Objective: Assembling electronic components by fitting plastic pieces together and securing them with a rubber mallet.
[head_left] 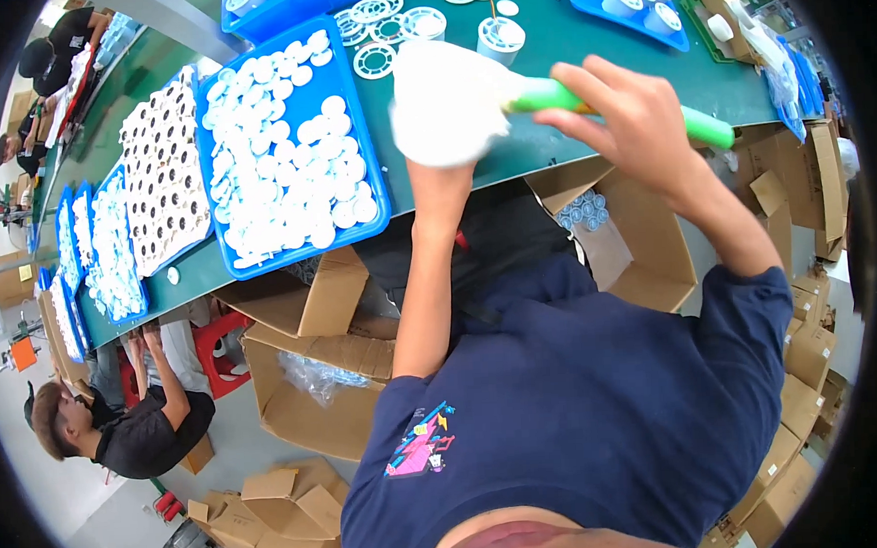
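My right hand (631, 117) is closed around the green handle of a brush-like tool (709, 127). At the handle's left end is a broad, pale white mass (447, 95), too bright and blurred to tell whether it is the tool's head or a separate part. Behind its lower edge comes my left hand (440, 189); the fingers are hidden, so its grip does not show. Just above lie several white slotted rings (374, 61) on the green tabletop (566, 47). A white cylindrical part (501, 40) stands beside them.
To the left, a blue tray (383, 194) holds many small white round parts, beside a sheet of white pieces with dark holes (169, 163). Another blue tray (677, 39) sits at the far right. Open cardboard boxes (665, 256) stand below the table edge. A co-worker (140, 439) sits at left.
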The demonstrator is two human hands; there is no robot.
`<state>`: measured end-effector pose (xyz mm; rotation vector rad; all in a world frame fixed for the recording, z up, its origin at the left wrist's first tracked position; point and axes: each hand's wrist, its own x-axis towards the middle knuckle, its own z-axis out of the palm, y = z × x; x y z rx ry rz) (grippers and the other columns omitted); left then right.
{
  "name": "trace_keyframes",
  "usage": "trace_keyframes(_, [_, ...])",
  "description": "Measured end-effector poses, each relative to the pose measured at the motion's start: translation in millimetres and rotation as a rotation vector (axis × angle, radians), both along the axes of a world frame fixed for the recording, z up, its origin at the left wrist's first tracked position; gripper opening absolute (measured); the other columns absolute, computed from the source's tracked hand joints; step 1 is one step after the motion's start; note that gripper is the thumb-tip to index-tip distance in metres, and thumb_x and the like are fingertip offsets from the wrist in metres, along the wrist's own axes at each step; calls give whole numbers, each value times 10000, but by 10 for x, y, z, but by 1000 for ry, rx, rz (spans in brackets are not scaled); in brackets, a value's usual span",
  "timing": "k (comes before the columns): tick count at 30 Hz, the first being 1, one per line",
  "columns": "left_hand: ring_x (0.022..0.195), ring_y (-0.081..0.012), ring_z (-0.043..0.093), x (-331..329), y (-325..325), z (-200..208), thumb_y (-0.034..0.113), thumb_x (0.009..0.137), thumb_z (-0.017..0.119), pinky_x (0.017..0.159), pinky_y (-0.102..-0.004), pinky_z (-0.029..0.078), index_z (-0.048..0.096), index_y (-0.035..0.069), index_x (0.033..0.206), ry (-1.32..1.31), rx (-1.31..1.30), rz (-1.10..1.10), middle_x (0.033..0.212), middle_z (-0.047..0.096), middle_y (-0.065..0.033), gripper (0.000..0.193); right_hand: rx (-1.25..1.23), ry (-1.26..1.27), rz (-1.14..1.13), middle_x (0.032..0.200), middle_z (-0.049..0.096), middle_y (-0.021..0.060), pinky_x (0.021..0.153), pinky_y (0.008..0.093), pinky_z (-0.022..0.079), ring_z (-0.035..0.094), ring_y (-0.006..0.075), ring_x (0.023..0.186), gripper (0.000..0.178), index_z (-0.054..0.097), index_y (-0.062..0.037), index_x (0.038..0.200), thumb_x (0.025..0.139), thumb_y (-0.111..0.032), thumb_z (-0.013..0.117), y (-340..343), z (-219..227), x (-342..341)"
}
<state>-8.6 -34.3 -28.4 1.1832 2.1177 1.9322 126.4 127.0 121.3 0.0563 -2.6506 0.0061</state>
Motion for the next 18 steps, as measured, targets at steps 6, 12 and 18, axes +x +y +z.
trace_keyframes(6, [1133,-398,634,58,48,73,69,766,852,1004,-458,487,233,-19,1559,-96,-158,80,1188,674,-188,1011,-118,-72,-101,748,588,63,514,356,475,620,238,613,412,672,-54,1058,835,-372,810,63,-418,531])
trace_keyframes(12, [1124,-393,632,61,50,60,98,759,873,1005,-457,490,280,-10,1534,-78,-166,91,1224,662,-201,982,-368,20,-176,777,632,118,559,383,498,631,273,622,350,662,-8,1075,855,-228,824,63,-911,753])
trace_keyframes(18, [1114,-317,676,74,34,108,127,800,862,1015,-408,507,323,-12,1528,-58,-168,68,1244,676,-201,916,-826,130,-300,717,592,133,570,351,437,549,240,589,204,650,2,1039,971,-182,708,-44,-1136,826])
